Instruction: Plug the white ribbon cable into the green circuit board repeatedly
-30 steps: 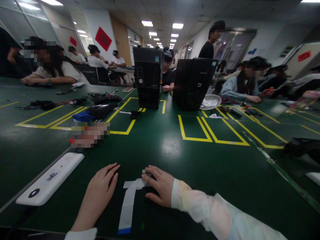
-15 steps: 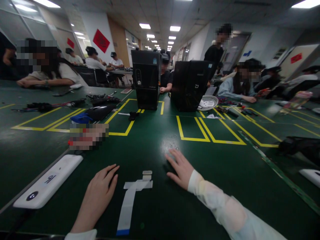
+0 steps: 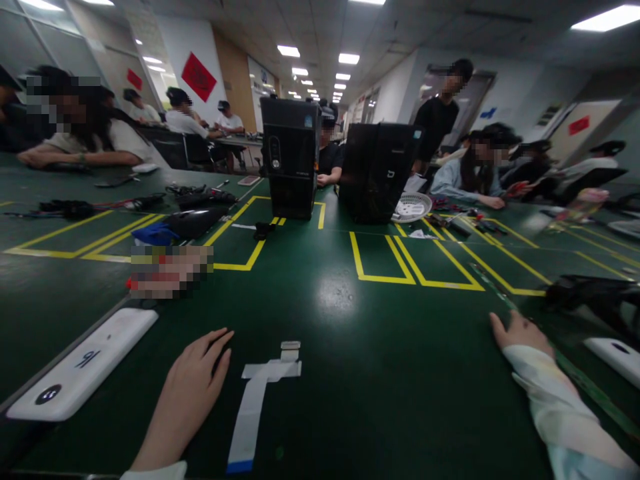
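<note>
The left hand (image 3: 193, 380) is resting with fingers extended, gripping nothing; the flat white cable (image 3: 249, 413) is lying just beside it, probably needing gentle, crease-free handling; the right hand (image 3: 525, 332) is sitting well apart, finger state impossible to tell.

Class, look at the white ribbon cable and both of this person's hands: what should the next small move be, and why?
Probably slide the left hand toward the white ribbon cable, to steady it. That hand appears empty and is nearer, just left of the cable without touching it, while the right hand is well off to the right.
</note>
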`<state>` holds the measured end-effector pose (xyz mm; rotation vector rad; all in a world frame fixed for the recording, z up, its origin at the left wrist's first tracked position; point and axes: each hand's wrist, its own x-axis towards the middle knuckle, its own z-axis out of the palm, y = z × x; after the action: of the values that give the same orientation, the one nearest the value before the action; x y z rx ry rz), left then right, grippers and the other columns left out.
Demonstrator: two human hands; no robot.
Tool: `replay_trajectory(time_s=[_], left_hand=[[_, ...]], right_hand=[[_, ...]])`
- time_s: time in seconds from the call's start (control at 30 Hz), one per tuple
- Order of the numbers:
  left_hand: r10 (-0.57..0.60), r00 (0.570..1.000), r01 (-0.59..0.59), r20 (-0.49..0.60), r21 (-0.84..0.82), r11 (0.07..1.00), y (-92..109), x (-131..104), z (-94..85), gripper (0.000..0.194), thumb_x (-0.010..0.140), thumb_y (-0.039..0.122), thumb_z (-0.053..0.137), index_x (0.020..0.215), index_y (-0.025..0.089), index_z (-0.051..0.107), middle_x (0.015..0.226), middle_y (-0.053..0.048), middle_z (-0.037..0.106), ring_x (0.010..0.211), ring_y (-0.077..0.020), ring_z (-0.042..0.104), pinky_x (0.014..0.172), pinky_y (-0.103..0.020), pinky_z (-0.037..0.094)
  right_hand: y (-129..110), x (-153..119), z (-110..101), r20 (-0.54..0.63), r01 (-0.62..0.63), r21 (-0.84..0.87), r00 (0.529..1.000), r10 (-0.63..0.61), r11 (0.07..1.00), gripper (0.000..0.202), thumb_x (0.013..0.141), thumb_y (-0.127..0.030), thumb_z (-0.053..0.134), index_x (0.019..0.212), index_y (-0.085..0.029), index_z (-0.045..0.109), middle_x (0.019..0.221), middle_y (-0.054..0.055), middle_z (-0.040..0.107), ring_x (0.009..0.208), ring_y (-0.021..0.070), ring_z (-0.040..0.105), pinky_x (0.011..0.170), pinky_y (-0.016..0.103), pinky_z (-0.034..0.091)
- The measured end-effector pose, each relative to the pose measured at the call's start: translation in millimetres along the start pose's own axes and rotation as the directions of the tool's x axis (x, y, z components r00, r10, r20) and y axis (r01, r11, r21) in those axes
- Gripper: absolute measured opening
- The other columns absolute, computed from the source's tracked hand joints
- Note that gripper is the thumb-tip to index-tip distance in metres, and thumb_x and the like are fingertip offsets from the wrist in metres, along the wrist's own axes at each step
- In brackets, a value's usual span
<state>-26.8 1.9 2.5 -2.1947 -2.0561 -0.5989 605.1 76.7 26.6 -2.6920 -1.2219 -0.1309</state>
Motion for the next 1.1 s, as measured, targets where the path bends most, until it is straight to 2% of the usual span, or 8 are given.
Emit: replay_trajectory(time_s=[0.13,0.23,0.4,0.57,0.7,0.83,1.0,1.1], left_hand=[[-0.001,1.000,0.001,0.002,-0.001,1.000,-1,0,0.5,0.049,0.092,0.043,0.037,0.123,0.015,0.062,0.127,-0.015,0.061,0.114,-0.0299,0.059,0.094,-0.049,0.050],[-0.003,1.000,0.003,0.010,0.010,1.000,-1,-1,0.8,0.050,0.092,0.043,0.036,0.124,0.014,0.062,0.128,-0.015,0.061,0.114,-0.0296,0.058,0.095,-0.049,0.049],[-0.024,0.999,0.023,0.025,0.031,0.999,3,-1,-1.3,0.052,0.092,0.043,0.033,0.125,0.014,0.062,0.129,-0.015,0.060,0.116,-0.0297,0.058,0.096,-0.050,0.049],[-0.022,1.000,0.022,0.013,0.035,0.999,5,1,-2.2,0.052,0.092,0.043,0.033,0.124,0.014,0.062,0.128,-0.015,0.061,0.115,-0.0303,0.058,0.096,-0.050,0.049],[0.004,1.000,-0.004,0.002,0.028,1.000,3,0,0.0,0.052,0.092,0.043,0.034,0.123,0.013,0.063,0.126,-0.016,0.061,0.113,-0.0299,0.059,0.096,-0.049,0.049],[0.017,1.000,-0.017,-0.012,0.031,0.999,1,-1,1.3,0.051,0.093,0.043,0.035,0.124,0.014,0.062,0.126,-0.015,0.061,0.114,-0.0294,0.058,0.097,-0.048,0.048],[0.007,1.000,-0.007,-0.015,0.037,0.999,4,-1,0.1,0.051,0.092,0.043,0.034,0.122,0.013,0.063,0.126,-0.016,0.061,0.113,-0.0307,0.059,0.096,-0.049,0.049],[-0.006,1.000,0.006,-0.002,0.035,0.999,4,0,-1.0,0.051,0.091,0.043,0.035,0.122,0.013,0.064,0.126,-0.016,0.062,0.114,-0.0308,0.059,0.095,-0.050,0.049]], right_hand=[[4,-1,1,0.068,0.062,-0.013,0.996,-0.061,0.998,0.069,0.094,-0.049,0.026,0.140,0.000,0.044,0.136,0.032,0.045,0.126,0.0427,0.045,0.102,0.048,0.035],[5,-6,0,0.084,0.086,-0.028,0.993,-0.084,0.996,0.072,0.094,-0.052,0.026,0.142,-0.001,0.042,0.134,0.032,0.047,0.123,0.0433,0.048,0.100,0.049,0.037],[18,-20,3,0.062,0.204,-0.069,0.978,-0.200,0.977,0.077,0.092,-0.058,0.021,0.140,-0.002,0.046,0.124,0.032,0.054,0.111,0.0420,0.057,0.092,0.049,0.044],[40,-34,15,0.004,0.370,-0.050,0.929,-0.370,0.928,0.077,0.090,-0.058,0.019,0.131,-0.003,0.054,0.112,0.028,0.060,0.101,0.0403,0.062,0.089,0.049,0.048],[54,-48,21,-0.100,0.522,0.035,0.850,-0.517,0.852,0.070,0.088,-0.060,0.026,0.122,-0.008,0.059,0.101,0.022,0.063,0.093,0.0358,0.064,0.087,0.048,0.051],[59,-56,22,-0.151,0.670,0.119,0.742,-0.654,0.733,0.063,0.089,-0.060,0.035,0.121,-0.012,0.058,0.104,0.018,0.064,0.098,0.0316,0.064,0.090,0.046,0.051],[47,-62,26,-0.225,0.790,0.138,0.613,-0.758,0.598,0.058,0.090,-0.059,0.040,0.126,-0.017,0.057,0.116,0.016,0.062,0.110,0.0302,0.061,0.096,0.047,0.049],[28,-69,26,-0.204,0.846,0.162,0.532,-0.822,0.508,0.054,0.091,-0.054,0.042,0.129,-0.018,0.056,0.123,0.016,0.060,0.116,0.0293,0.058,0.099,0.047,0.047]])
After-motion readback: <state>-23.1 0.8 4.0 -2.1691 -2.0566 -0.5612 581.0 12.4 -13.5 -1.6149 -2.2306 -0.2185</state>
